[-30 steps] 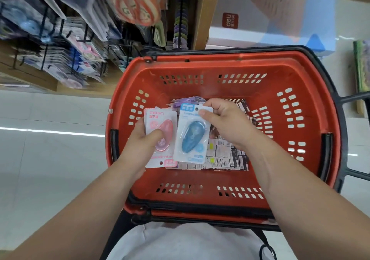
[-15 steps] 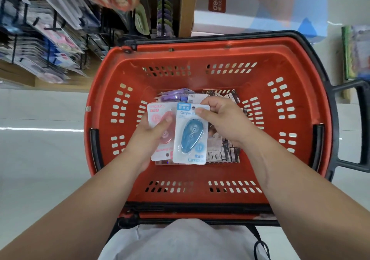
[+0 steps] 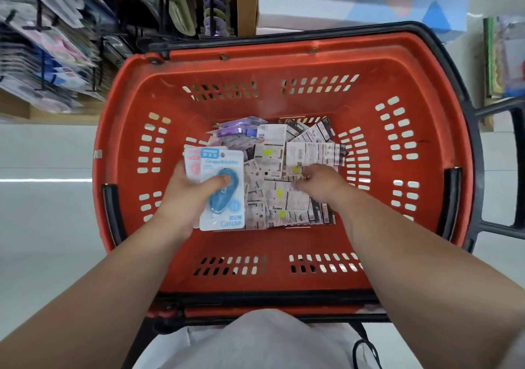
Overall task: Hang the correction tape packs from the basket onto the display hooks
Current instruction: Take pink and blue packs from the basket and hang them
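Blue tape pack point(image 3: 222, 161) inside left grip point(image 3: 184, 198)

Bare forearms extended forward, left hand point(image 3: 187, 201) thumb-pinching packs point(image 3: 227, 159), right hand point(image 3: 321, 182) palm down, fingers curled downward

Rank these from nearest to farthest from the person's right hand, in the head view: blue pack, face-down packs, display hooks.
1. The face-down packs, directly under the right hand.
2. The blue pack, to the left, gripped by the left hand.
3. The display hooks, far off at the upper left.
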A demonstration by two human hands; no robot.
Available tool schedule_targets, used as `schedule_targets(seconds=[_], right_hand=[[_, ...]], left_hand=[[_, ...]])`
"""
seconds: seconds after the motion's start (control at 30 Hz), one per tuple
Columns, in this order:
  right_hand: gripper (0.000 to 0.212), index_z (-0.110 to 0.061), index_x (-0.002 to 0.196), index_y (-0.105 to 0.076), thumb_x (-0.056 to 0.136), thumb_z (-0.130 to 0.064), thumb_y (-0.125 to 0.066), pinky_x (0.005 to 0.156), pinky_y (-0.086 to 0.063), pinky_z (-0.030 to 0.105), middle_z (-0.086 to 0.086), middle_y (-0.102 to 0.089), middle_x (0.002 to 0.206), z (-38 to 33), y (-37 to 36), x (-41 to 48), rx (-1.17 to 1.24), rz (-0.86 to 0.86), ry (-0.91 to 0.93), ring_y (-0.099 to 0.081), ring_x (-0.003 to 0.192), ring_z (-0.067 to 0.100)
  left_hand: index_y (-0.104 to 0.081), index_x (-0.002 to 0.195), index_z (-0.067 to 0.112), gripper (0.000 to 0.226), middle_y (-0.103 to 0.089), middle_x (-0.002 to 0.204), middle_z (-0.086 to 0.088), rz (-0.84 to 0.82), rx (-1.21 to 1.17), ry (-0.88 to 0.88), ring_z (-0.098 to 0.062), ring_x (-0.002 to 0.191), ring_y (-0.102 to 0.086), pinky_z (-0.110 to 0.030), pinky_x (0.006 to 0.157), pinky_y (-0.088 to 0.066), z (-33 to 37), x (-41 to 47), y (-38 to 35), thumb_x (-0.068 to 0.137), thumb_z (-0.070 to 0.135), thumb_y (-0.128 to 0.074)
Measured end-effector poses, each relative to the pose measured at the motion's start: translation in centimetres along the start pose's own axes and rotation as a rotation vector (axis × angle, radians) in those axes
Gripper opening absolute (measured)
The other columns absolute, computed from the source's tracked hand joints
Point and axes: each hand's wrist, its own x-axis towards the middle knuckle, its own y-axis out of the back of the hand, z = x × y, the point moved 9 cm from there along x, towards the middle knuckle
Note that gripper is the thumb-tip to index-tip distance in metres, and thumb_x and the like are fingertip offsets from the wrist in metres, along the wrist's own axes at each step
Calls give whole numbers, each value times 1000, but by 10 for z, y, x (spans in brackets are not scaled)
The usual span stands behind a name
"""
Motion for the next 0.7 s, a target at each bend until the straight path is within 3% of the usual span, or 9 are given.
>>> schedule_targets(seconds=[0.13, 0.23, 0.4, 0.47, 0.57, 0.7], right_hand=[[40, -10, 120, -73, 96, -43, -68, 101, -52, 37, 9, -66, 131, -3, -16, 8, -273, -30, 57, -61, 120, 27], [43, -13, 126, -64, 91, -35, -75, 91, -53, 33, 5, -65, 127, -3, -23, 10, -312, 0, 61, -62, 117, 27], [37, -12, 114, -73, 99, -43, -61, 92, -56, 38, 3, -67, 121, -4, -42, 11, -465, -92, 111, -64, 109, 25], [30, -7, 104, -70, 100, -36, -62, 87, -54, 34, 6, -66, 113, -7, -39, 7, -336, -97, 132, -64, 104, 26], [13, -15, 87, -61, 97, -22, -67, 65, -44, 29, 1, -60, 90, -15, -13, -11, 34, -17, 160, -58, 84, 22], [22, -18, 79, -52, 97, -15, -64, 51, -38, 29, -2, -51, 73, -39, 37, -59, 407, 143, 292, -45, 58, 14]], left_hand=[[-65, 121, 26, 40, -81, 107, 4, 75, -20, 13, -19, 93, -80, -41, 66, -66, -6, -6, 20, 90, 5, -79], [-65, 122, 27, 40, -81, 108, 5, 72, -24, 24, -21, 95, -80, -48, 73, -65, -6, -12, 25, 91, 7, -79], [-64, 119, 29, 36, -81, 103, 9, 56, -30, 10, -16, 91, -80, -39, 64, -65, -3, -23, 25, 93, 8, -77], [-61, 122, 29, 41, -80, 104, 10, 69, -44, 19, -15, 92, -79, -41, 66, -65, -4, -25, 26, 91, 10, -80], [-58, 130, 28, 52, -78, 114, 8, 91, -47, 43, -18, 97, -79, -46, 70, -66, -6, -28, 25, 87, 17, -85], [-59, 129, 26, 52, -77, 117, 3, 108, -78, 37, -22, 98, -79, -49, 68, -66, -1, -37, 16, 85, 17, -86]])
